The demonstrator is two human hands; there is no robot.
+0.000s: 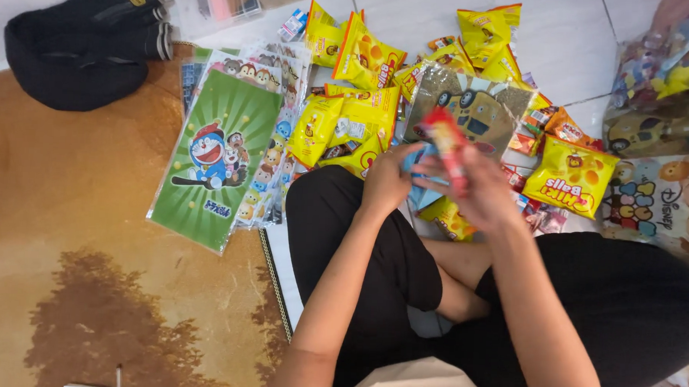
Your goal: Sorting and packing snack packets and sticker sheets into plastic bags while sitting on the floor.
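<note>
Head view: person seated cross-legged on floor. Right hand (486, 187) closed round a red snack stick (447, 147), blurred, raised upright over the lap. Left hand (387, 178) pinches a blue packet (422, 162) just beside it, both held close for handling. Yellow snack bags (570, 175) lie scattered ahead, within reach. Cartoon gift bags (220, 155) stacked flat at left; contents cannot be told. Clear bag of snacks (657, 82) at far right.
</note>
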